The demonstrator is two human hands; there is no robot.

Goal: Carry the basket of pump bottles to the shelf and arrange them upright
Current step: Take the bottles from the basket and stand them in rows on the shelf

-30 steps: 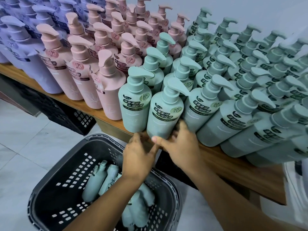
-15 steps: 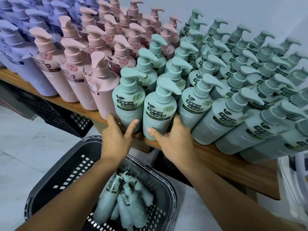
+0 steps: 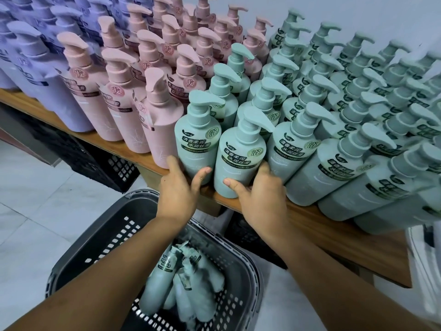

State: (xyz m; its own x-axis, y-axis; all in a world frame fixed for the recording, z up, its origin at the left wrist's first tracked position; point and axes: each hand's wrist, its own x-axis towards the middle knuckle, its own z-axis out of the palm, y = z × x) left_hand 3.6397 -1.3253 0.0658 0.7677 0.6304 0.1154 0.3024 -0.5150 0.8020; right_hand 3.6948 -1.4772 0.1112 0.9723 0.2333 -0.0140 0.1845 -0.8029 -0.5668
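Head view: left hand (image 3: 177, 187) grips base of front-left green pump bottle (image 3: 198, 144), thumb across front. Right hand (image 3: 260, 195) grips neighbouring green pump bottle (image 3: 238, 161), just right. Both upright at near edge of wooden shelf (image 3: 346, 235). Dark basket (image 3: 95, 254) on floor, near; spare green bottles (image 3: 160, 283) lying inside. Pink pump bottles (image 3: 119, 103) left.

The left green bottle (image 3: 198, 142) has a dark label with white 清香柔润 over 水润丝滑, a thin English line beginning REFRESHED AND, and a round pale sticker reading 浴. The next green bottle (image 3: 238, 161) bears the same print; the small logo above it is too small to read. The pink bottles (image 3: 88, 91) carry a round sticker with 发. A rear pink bottle (image 3: 188, 86) adds 根源呵护, with its second line blurred. Labels on the basket bottles (image 3: 164, 278) cannot be read
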